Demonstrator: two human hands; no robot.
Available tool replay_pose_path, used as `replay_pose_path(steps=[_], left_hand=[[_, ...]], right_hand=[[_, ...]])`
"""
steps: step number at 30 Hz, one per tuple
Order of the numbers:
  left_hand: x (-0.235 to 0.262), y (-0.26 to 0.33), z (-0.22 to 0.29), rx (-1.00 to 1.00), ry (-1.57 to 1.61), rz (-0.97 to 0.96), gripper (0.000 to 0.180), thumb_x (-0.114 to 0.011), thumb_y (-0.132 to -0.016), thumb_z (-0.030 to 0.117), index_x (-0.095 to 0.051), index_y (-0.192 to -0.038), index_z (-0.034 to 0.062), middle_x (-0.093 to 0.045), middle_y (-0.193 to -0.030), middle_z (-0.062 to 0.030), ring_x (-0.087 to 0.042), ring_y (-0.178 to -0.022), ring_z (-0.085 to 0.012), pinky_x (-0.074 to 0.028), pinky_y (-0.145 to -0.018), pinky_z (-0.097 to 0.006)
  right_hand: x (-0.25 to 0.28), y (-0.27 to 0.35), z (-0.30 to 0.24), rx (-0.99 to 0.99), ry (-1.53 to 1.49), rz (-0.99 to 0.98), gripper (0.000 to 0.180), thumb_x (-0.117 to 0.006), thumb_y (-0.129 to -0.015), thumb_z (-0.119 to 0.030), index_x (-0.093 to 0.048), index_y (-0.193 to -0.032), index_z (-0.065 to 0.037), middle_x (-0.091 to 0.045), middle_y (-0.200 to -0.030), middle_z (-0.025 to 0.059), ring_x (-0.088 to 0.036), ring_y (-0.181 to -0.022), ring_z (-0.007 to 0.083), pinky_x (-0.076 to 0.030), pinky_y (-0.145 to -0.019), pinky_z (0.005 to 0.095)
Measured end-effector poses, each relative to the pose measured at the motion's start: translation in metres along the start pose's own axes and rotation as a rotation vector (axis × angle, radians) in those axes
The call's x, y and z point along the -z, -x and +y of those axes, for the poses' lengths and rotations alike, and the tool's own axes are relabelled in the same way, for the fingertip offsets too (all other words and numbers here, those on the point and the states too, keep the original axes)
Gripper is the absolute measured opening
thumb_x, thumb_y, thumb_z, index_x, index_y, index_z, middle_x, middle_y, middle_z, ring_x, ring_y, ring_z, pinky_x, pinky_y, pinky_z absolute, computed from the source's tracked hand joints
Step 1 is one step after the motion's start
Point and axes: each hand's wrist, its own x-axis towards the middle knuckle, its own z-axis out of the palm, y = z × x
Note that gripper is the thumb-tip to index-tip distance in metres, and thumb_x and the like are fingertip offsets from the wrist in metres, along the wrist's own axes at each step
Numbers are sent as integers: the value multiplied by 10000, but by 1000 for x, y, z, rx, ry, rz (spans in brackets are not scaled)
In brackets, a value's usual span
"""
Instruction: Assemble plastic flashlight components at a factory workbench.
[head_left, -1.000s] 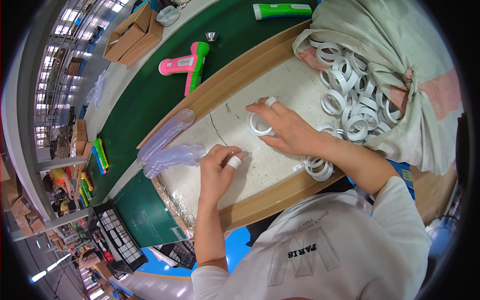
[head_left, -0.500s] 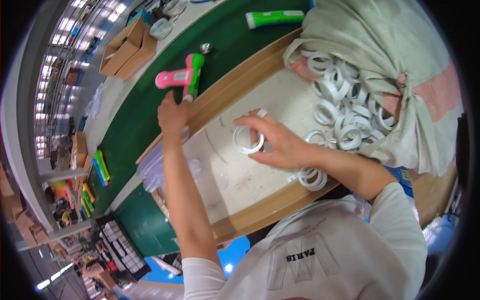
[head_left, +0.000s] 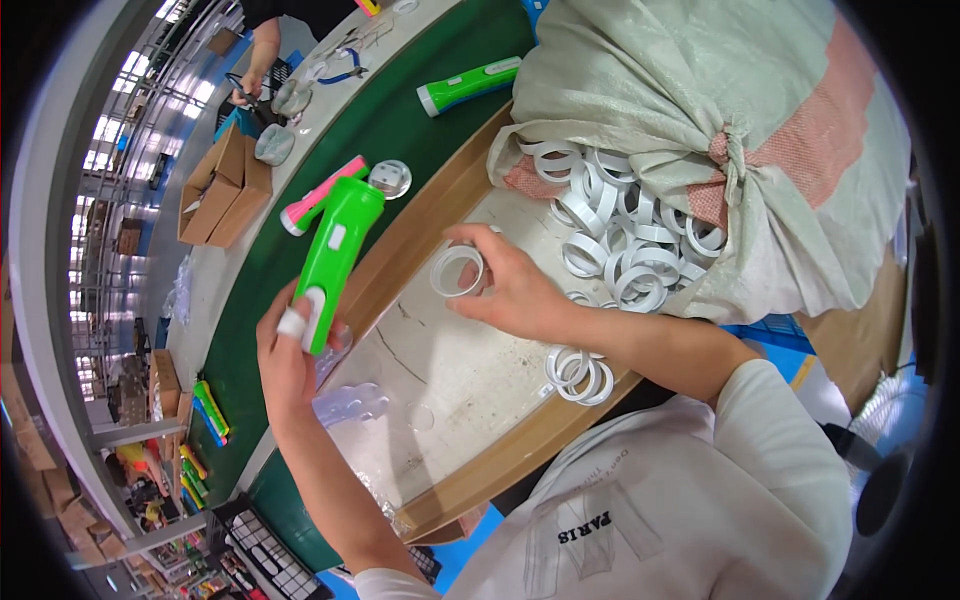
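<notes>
My left hand [head_left: 282,350] is closed round the lower end of a green flashlight [head_left: 340,235], lifted and tilted over the belt and tray edge. A round silver reflector [head_left: 390,178] is at the flashlight's head end; whether it is attached, I cannot tell. Behind it, a pink flashlight [head_left: 322,196] lies on the green belt. In my right hand [head_left: 520,290], above the tray, is a white plastic ring [head_left: 457,271] held between thumb and fingers. Many more white rings [head_left: 630,235] spill from a woven sack, and a few lie near my right forearm.
A wood-edged tray [head_left: 450,345] holds clear plastic pieces [head_left: 350,402] at its left. The woven sack [head_left: 690,80] bulks at the right. Another green flashlight [head_left: 468,86] lies far up the belt [head_left: 400,120]. Beyond stand a cardboard box [head_left: 225,190] and another person's hand [head_left: 258,65].
My left hand has taken hold of the green flashlight and raised it off the belt toward me. The pink one stays behind. My right hand still holds the white ring.
</notes>
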Motion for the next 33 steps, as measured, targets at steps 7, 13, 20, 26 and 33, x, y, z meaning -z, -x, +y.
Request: replay_pose_path(steps=[7, 13, 20, 26, 33], left_hand=[[-2, 88, 28, 41, -63, -18, 400, -563, -883, 159, -546, -1205, -79, -641, -885, -139, -624, -638, -189, -488, -488, -277], [-7, 109, 31, 157, -166, 53, 356, -571, -895, 123, -561, -1202, -55, -640, -920, -114, -625, -692, -168, -492, -542, -260], [-21, 119, 36, -347, -903, -69, 419, -689, -775, 78, -591, -1176, 9, -622, -958, -142, -620, -842, -287, -495, -746, -344], [-17, 134, 17, -95, -607, -122, 564, -820, -645, 133, -605, -1144, -20, -658, -1021, -128, -644, -923, -229, -505, -791, -325], [-39, 173, -22, -137, -257, -246, 598, -838, -624, 126, -612, -1156, -27, -679, -964, -111, -643, -861, -177, -504, -790, -302]], right_hand=[[-5, 0, 4, 14, -232, 27, 754, -741, -746, -43, -324, -1374, -61, -444, -1259, 140, -555, -1099, 214, -466, -952, 333], [-2, 4, 3, 335, -19, -111, 691, -734, -747, -65, -383, -1342, -58, -489, -1254, 132, -544, -1154, 243, -448, -999, 354], [1, 10, 6, 468, 200, -218, 689, -716, -755, -117, -373, -1345, -23, -525, -1228, 195, -543, -1109, 370, -461, -919, 410], [32, 40, -21, 714, 206, -382, 698, -706, -810, -251, -376, -1366, 11, -520, -1224, 202, -549, -1057, 356, -461, -892, 405], [5, 89, -53, 981, -1, -186, 527, -666, -832, -271, -501, -1252, 2, -537, -1114, 191, -565, -953, 336, -498, -768, 409]])
